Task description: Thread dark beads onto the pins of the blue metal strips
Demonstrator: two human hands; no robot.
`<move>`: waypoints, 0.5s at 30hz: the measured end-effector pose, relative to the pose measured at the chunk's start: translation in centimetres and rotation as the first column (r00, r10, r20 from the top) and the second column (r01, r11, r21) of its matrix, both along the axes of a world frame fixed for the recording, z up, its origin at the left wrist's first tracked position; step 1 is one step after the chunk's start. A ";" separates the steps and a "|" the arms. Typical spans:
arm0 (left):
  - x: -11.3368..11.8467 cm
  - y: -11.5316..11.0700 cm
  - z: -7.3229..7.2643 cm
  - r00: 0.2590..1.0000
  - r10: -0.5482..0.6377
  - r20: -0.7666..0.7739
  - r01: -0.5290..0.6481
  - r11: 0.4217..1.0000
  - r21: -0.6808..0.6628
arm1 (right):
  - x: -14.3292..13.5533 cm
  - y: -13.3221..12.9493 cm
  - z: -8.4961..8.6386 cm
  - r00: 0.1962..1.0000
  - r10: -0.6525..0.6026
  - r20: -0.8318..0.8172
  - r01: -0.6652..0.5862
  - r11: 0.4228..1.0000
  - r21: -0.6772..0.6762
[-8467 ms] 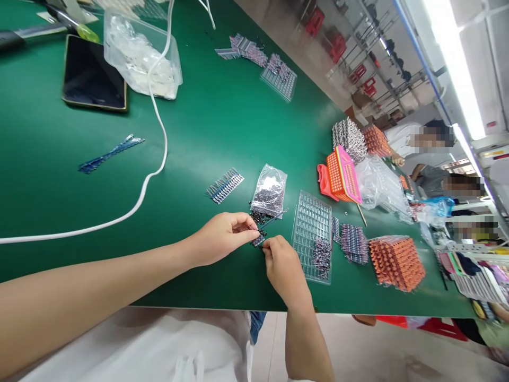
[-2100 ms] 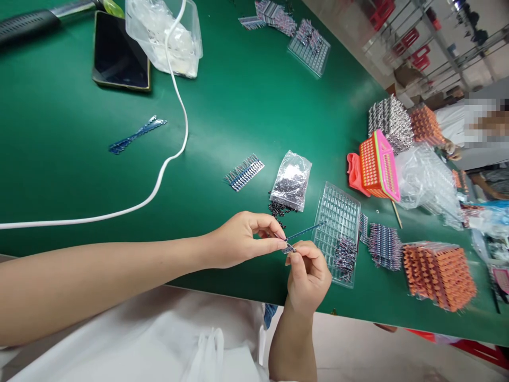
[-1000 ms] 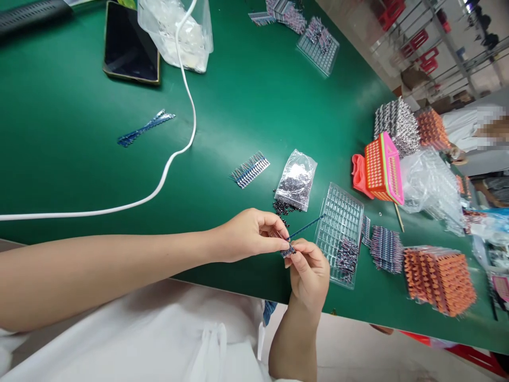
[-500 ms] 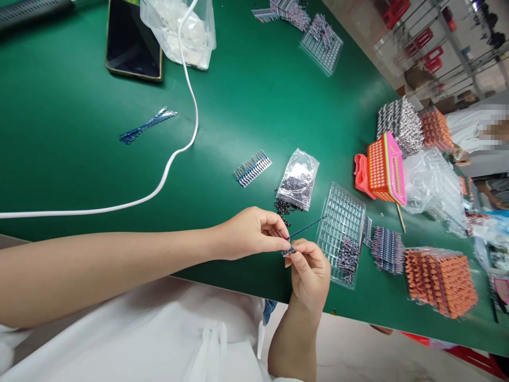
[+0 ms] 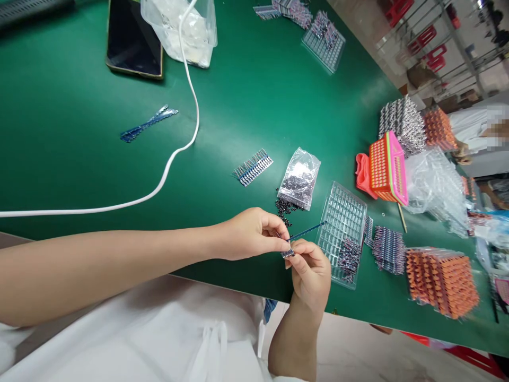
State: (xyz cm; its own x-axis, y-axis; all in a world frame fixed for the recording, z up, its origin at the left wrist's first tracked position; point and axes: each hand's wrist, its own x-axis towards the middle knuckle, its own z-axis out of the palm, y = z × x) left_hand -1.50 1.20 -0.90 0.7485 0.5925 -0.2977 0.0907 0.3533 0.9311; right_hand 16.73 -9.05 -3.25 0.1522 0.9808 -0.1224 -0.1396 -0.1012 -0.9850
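My left hand (image 5: pixel 254 233), reaching in from the left, has thumb and fingers closed on a small circuit board strip (image 5: pixel 288 253). My right hand (image 5: pixel 312 270) pinches the same strip from the right, so both hands meet over the table's near edge. A thin blue strip (image 5: pixel 308 231) sticks out from between the fingers toward the clear plastic tray (image 5: pixel 338 212). Fingers hide most of the held piece. Just beyond the hands lie loose small dark parts (image 5: pixel 284 208) and a clear bag (image 5: pixel 300 178) of the same kind of parts.
A row of small boards with wire leads (image 5: pixel 253 167) and blue strips (image 5: pixel 149 123) lie on the green table (image 5: pixel 230 106). A white cable (image 5: pixel 167 170) curves past a phone (image 5: pixel 134 40). Stacked orange parts (image 5: pixel 441 281) and an orange basket (image 5: pixel 384 167) stand at right.
The blue strip's free end has tipped slightly downward in view. Both hands keep nearly the same place and grip, and the whole view has shifted a little.
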 end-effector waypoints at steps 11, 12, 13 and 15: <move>0.0 -0.4 0.7 0.997 -0.011 -0.075 0.029 0.968 0.248 | 0.3 0.2 -0.3 0.997 0.031 -0.077 -0.035 0.998 -0.053; 0.0 -0.5 0.7 0.997 -0.019 -0.078 0.038 0.968 0.248 | 0.4 0.2 -0.3 0.996 0.034 -0.087 -0.040 0.997 -0.061; 0.0 -0.5 0.7 0.996 -0.028 -0.083 0.047 0.968 0.247 | 0.4 0.2 -0.3 0.994 0.039 -0.098 -0.046 0.997 -0.070; -0.1 -0.5 0.6 0.995 -0.042 -0.090 0.063 0.968 0.244 | 0.5 0.3 -0.3 0.992 0.049 -0.118 -0.059 0.995 -0.086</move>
State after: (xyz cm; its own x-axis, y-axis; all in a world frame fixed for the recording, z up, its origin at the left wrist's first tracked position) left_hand -1.55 0.67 -0.31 0.7592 0.6160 -0.2101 0.1838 0.1068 0.9771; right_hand 17.22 -8.80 -3.58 0.0792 0.9715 -0.2235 -0.2443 -0.1985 -0.9492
